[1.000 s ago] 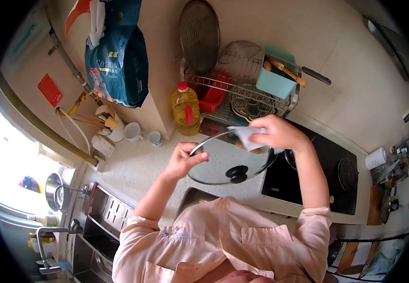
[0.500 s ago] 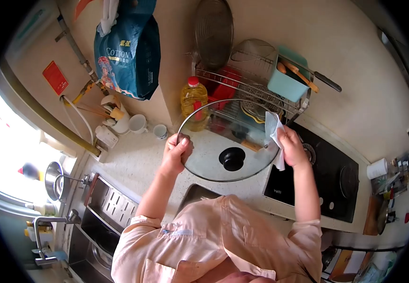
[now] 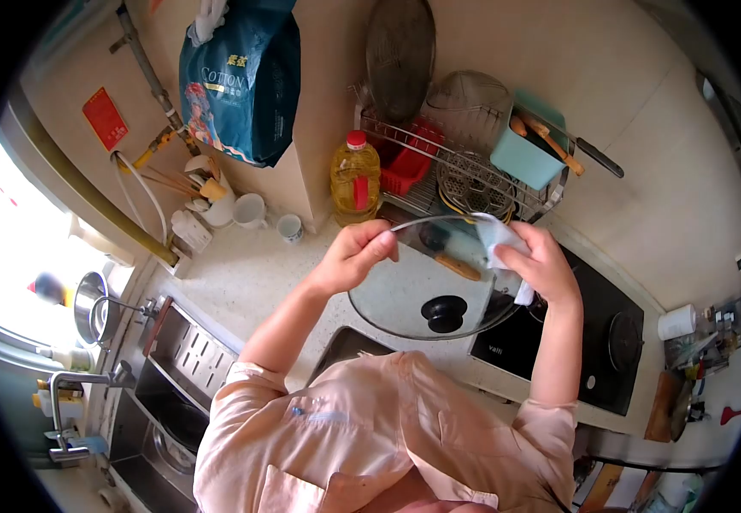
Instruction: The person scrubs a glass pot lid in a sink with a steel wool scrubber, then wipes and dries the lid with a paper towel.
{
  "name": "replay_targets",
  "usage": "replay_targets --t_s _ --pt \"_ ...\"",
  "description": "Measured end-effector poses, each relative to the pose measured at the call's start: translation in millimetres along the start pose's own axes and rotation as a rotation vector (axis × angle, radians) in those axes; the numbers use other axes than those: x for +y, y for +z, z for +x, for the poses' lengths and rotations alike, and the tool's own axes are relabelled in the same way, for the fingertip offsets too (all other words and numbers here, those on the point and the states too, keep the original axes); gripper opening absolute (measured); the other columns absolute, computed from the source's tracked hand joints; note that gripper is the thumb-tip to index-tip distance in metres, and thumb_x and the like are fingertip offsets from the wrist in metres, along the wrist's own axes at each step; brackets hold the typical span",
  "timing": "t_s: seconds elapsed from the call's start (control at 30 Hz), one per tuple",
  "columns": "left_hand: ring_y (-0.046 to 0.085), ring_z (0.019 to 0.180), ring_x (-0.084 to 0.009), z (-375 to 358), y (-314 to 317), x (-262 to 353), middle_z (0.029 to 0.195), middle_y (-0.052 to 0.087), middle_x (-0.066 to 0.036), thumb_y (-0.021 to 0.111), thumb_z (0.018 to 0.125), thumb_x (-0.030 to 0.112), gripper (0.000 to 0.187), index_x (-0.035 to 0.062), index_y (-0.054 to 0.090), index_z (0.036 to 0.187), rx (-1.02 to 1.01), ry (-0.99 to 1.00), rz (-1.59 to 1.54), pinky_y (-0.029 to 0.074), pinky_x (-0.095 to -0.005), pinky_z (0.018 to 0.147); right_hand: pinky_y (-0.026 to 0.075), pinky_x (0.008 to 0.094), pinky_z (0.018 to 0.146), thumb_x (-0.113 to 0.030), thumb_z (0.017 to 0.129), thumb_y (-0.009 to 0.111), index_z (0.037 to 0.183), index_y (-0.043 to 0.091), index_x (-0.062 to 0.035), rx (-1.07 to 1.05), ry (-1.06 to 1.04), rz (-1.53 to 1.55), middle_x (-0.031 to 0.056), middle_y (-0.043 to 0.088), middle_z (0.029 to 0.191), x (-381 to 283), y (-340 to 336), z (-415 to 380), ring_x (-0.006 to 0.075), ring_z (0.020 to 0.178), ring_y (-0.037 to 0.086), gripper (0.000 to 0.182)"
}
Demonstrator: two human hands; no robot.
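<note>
A round glass pot lid (image 3: 388,295) with a dark rim and a black knob (image 3: 445,314) is held up over the counter, tilted. My left hand (image 3: 358,256) pinches its rim at the upper left. At the upper right, my right hand (image 3: 543,261) presses a white cloth or tissue (image 3: 497,239) against the rim. Through the glass I can see a wooden handle (image 3: 458,266) lying on the counter. Behind the lid stands an oil bottle (image 3: 355,181) with a red cap.
A wire rack (image 3: 430,184) at the back holds a red basket (image 3: 409,158) and a teal container (image 3: 531,141) with utensils. Right is a black stove (image 3: 597,342); left, a steel sink (image 3: 191,363). Cups (image 3: 289,227) stand along the wall, under a hanging blue bag (image 3: 238,85).
The lid has tipped, its upper edge now lower and its knob a little lower and to the right. My left hand has moved right and up along the rim; the cloth has shifted along the rim.
</note>
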State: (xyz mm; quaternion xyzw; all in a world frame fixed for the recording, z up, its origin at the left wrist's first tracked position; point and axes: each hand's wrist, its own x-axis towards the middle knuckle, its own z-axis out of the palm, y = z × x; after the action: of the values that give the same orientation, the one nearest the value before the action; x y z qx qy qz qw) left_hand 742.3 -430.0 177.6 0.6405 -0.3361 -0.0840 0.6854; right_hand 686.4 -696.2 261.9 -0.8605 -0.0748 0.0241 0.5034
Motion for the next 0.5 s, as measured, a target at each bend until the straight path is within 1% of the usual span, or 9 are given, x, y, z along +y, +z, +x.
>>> replay_targets --t_s 0.03,0.1,0.13,0.17,0.23,0.3,0.37,0.43,0.5 --pt "0.043 0.064 -0.0062 1.0 8.4 -0.1 0.069 0.051 0.002 0.045 0.094 0.029 0.031 0.002 0.055 0.082 -0.038 -0.003 -0.002 0.036 -0.0215 0.057 0.041 0.0246 0.057 -0.024 0.075 0.067 0.083 0.061 -0.0021 -0.081 0.025 -0.141 0.0008 0.058 0.066 -16.6 2.0 4.6 0.0081 0.062 0.054 0.024" --pt "0.048 0.07 -0.0083 2.9 29.1 0.7 0.074 0.055 0.0 0.048 0.093 0.026 0.028 0.0006 0.057 0.086 -0.119 -0.008 -0.009 0.04 -0.0234 0.063 0.043 0.0303 0.053 -0.023 0.066 0.071 0.081 0.063 -0.0064 -0.14 -0.195 -0.505 0.009 0.058 0.061 -41.1 26.7 12.1 0.0187 0.056 0.058 0.024" --pt "0.051 0.074 -0.0103 5.8 34.2 0.8 0.075 0.057 -0.002 0.049 0.092 0.023 0.025 -0.0007 0.057 0.087 -0.177 0.065 0.111 0.042 -0.0253 0.067 0.045 0.0322 0.057 -0.023 0.066 0.07 0.081 0.063 -0.0092 -0.19 -0.299 -0.619 0.0136 0.058 0.066 -45.8 42.0 15.2 0.0255 0.061 0.059 0.021" --pt "0.051 0.073 -0.0101 4.4 34.3 0.3 0.075 0.057 -0.002 0.049 0.092 0.023 0.026 -0.0006 0.058 0.086 -0.158 0.051 0.104 0.042 -0.0252 0.066 0.045 0.0333 0.057 -0.025 0.069 0.067 0.079 0.063 -0.0093 -0.205 -0.331 -0.727 0.0116 0.061 0.068 -46.2 44.8 17.5 0.026 0.061 0.06 0.019" --pt "0.05 0.072 -0.0096 -1.9 21.5 0.2 0.075 0.057 -0.002 0.049 0.092 0.023 0.027 -0.0003 0.058 0.083 -0.113 0.023 0.106 0.041 -0.0249 0.065 0.045 0.0314 0.057 -0.02 0.07 0.065 0.083 0.064 -0.0087 -0.351 -0.122 -0.456 0.0102 0.062 0.067 -40.9 26.6 27.2 0.0204 0.06 0.06 0.017" --pt "0.048 0.069 -0.0081 -13.3 0.5 1.0 0.073 0.056 -0.001 0.049 0.092 0.025 0.029 0.001 0.059 0.078 -0.061 -0.026 0.14 0.04 -0.024 0.062 0.045 0.0276 0.059 -0.014 0.073 0.062 0.092 0.065 -0.0068 -0.382 -0.07 -0.285 0.0076 0.062 0.069 -16.5 -6.9 33.3 0.0089 0.063 0.057 0.021" --pt "0.046 0.068 -0.0074 -17.6 -11.0 3.1 0.072 0.055 0.0 0.049 0.092 0.026 0.03 0.0016 0.059 0.076 0.009 -0.114 0.099 0.038 -0.0236 0.061 0.046 0.03 0.061 -0.017 0.072 0.065 0.088 0.063 -0.0036 -0.253 -0.088 -0.153 0.0107 0.063 0.074 -9.9 -0.2 33.8 0.0147 0.066 0.06 0.021" --pt "0.043 0.065 -0.0068 -15.4 -2.2 -3.9 0.069 0.051 0.001 0.05 0.091 0.027 0.03 0.0022 0.058 0.075 0.057 -0.058 0.064 0.036 -0.0236 0.058 0.044 0.0292 0.062 -0.014 0.071 0.065 0.082 0.059 -0.0014 -0.093 -0.117 -0.42 0.0099 0.059 0.07 -33.9 32.5 30.3 0.0154 0.064 0.057 0.018" --pt "0.039 0.06 -0.0067 -14.3 10.0 -6.5 0.063 0.045 0.002 0.051 0.091 0.026 0.03 0.0024 0.058 0.074 0.092 -0.012 0.054 0.033 -0.024 0.053 0.045 0.0309 0.062 -0.017 0.071 0.067 0.081 0.058 -0.0015 -0.009 -0.367 -0.57 0.0144 0.06 0.073 -34.5 52.7 34.4 0.0199 0.066 0.059 0.02"
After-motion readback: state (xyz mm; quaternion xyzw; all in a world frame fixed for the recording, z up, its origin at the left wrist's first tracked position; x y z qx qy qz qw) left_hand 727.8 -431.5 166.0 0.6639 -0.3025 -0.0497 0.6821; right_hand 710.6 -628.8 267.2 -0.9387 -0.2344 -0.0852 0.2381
